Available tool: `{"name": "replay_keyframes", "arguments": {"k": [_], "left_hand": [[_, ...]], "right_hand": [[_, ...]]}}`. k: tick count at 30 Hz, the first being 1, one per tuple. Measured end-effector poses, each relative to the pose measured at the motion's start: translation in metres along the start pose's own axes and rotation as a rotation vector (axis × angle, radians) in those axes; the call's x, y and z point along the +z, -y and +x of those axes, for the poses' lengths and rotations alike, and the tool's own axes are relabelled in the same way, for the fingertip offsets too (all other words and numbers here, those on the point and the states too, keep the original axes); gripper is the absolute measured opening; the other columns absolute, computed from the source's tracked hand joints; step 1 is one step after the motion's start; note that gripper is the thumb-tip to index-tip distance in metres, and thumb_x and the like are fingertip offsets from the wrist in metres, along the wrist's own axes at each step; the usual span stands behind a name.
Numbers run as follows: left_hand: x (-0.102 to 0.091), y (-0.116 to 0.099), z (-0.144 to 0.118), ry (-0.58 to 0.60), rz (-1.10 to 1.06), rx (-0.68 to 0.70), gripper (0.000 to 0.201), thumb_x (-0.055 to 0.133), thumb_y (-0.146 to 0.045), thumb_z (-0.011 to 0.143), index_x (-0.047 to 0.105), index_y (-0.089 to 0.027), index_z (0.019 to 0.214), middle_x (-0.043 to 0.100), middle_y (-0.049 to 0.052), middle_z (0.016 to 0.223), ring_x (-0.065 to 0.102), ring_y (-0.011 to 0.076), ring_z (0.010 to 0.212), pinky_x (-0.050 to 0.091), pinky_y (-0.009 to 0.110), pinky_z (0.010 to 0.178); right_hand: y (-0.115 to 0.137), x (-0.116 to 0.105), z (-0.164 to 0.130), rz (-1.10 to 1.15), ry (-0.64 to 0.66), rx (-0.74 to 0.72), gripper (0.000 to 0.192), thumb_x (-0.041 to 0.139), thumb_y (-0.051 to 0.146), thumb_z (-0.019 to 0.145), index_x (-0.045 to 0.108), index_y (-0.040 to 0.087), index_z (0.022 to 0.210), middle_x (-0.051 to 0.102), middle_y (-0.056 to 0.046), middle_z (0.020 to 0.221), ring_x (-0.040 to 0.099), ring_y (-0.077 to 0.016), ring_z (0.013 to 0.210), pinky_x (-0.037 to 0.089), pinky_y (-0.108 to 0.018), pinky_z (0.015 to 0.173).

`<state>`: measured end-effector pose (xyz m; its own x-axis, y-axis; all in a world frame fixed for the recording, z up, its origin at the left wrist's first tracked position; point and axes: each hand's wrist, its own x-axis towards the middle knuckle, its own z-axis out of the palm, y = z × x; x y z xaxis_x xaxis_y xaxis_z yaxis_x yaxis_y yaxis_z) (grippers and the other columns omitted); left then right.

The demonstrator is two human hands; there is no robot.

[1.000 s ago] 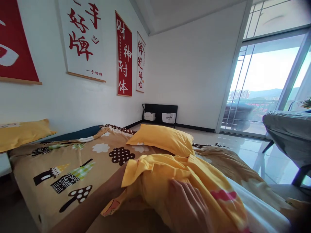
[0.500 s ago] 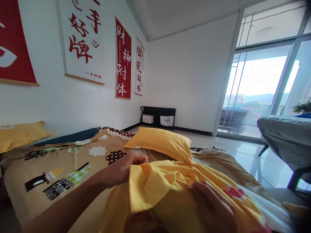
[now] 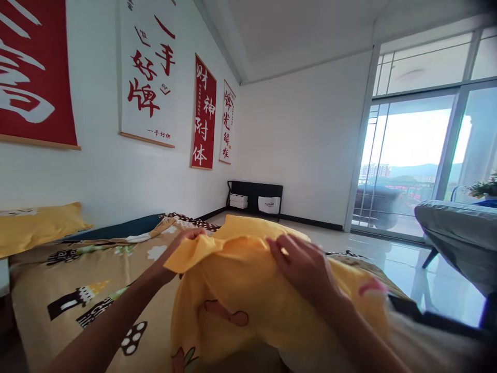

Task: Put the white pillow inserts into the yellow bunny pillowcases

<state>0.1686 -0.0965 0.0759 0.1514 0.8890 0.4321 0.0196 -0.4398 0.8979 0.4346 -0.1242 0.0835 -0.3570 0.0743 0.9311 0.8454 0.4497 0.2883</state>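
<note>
A yellow pillowcase (image 3: pixel 236 290) with a pink and green print hangs in front of me, raised above the bed. My left hand (image 3: pixel 190 237) is closed on its upper left edge, where a flap of cloth folds outward. Thumb and fingers of my right hand (image 3: pixel 297 259) pinch the upper edge on the other side. The lower part drapes down, and whether anything is inside it cannot be seen. Just behind the cloth lies a yellow pillow (image 3: pixel 256 226), partly hidden by it.
A brown patterned bed sheet (image 3: pixel 155 295) spreads beneath. Another yellow pillow (image 3: pixel 42 225) lies at the far left by the wall. A black rack (image 3: pixel 254 191) stands in the back corner. On the right are a grey covered seat (image 3: pixel 454 223) and a glass sliding door (image 3: pixel 411 155).
Both hands have lifted the pillowcase edge higher, and the left has moved left. My right hand has gone up from the cloth's side to its upper edge. The camera view has tilted up.
</note>
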Motion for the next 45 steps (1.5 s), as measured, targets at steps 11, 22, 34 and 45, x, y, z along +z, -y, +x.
{"name": "replay_keyframes", "arguments": {"k": [11,22,34,45], "left_hand": [[-0.036,0.064,-0.006,-0.126,0.046,-0.039,0.030,0.065,-0.042,0.063,0.059,-0.015,0.076,0.060,0.002,0.073,0.053,0.0167,0.070,0.041,0.025,0.064],[-0.045,0.077,-0.015,-0.154,0.045,0.054,0.034,0.053,-0.047,0.078,0.065,-0.015,0.080,0.067,0.005,0.086,0.058,0.0219,0.084,0.043,0.029,0.074],[-0.011,0.119,-0.048,-0.524,0.297,0.159,0.051,0.063,-0.045,0.075,0.053,-0.016,0.115,0.058,0.014,0.112,0.055,0.0280,0.104,0.045,0.038,0.084],[-0.023,0.090,-0.038,-0.205,-0.042,0.128,0.038,0.057,-0.055,0.082,0.065,-0.017,0.085,0.063,0.004,0.085,0.057,0.0210,0.085,0.044,0.029,0.074]], "right_hand": [[0.029,0.097,-0.007,0.240,0.890,0.264,0.048,0.051,0.040,0.088,0.050,0.020,0.132,0.068,-0.008,0.091,0.064,-0.0231,0.086,0.041,-0.030,0.068],[0.066,0.133,0.041,0.706,0.853,0.260,0.021,0.050,0.011,0.070,0.069,0.019,0.073,0.066,0.000,0.072,0.056,-0.0151,0.073,0.038,-0.026,0.071],[0.073,0.132,0.045,1.210,0.707,0.751,0.041,0.069,0.056,0.064,0.057,0.017,0.069,0.055,0.001,0.068,0.048,-0.0122,0.064,0.038,-0.023,0.057],[0.043,0.113,0.057,0.994,0.542,0.562,0.039,0.056,0.053,0.078,0.055,0.018,0.063,0.051,0.001,0.064,0.045,-0.0128,0.064,0.035,-0.024,0.059]]}}
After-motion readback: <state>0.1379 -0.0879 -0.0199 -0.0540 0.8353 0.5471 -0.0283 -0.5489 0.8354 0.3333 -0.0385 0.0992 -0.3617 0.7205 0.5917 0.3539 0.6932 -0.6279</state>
